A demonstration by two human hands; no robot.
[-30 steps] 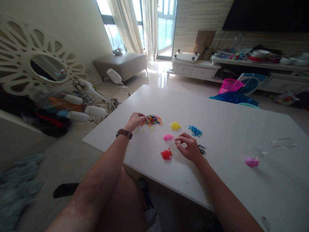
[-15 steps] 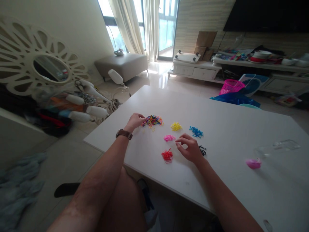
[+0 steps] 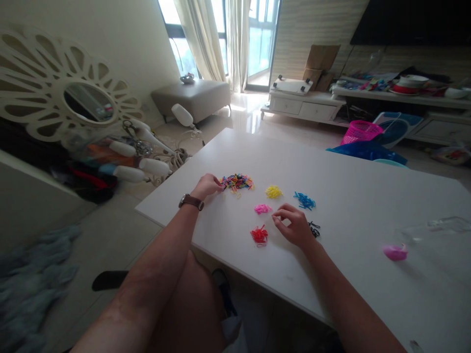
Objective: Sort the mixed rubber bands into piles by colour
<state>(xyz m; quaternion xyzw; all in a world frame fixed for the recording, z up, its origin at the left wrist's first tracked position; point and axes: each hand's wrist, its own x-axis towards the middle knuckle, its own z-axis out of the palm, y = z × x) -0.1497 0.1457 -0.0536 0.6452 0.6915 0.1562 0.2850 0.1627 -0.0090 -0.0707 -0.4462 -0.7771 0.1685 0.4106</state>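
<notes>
My left hand point(image 3: 209, 186), with a watch on its wrist, is at the left edge of a mixed pile of small coloured rubber bands point(image 3: 238, 182). Its fingers are pinched together on a rubber band at the pile's edge. My right hand point(image 3: 293, 225) hovers just right of a pink pile point(image 3: 262, 209), thumb and forefinger closed; anything between them is too small to make out. Single-colour piles lie around it: yellow point(image 3: 274, 191), blue point(image 3: 304, 200), red point(image 3: 259, 236) and black point(image 3: 314, 229), the black one partly hidden behind my right hand.
On the white table point(image 3: 235, 152), a pink pouch-like item point(image 3: 395, 252) and a clear container point(image 3: 441, 225) lie to the right. Left of the table is a lamp with white shades point(image 3: 154, 167). A pink basket point(image 3: 362, 131) stands beyond the far edge.
The whole view has shifted slightly, so everything appears a little further right. My left fingers have moved slightly at the mixed pile's edge; my right hand stays beside the pink pile.
</notes>
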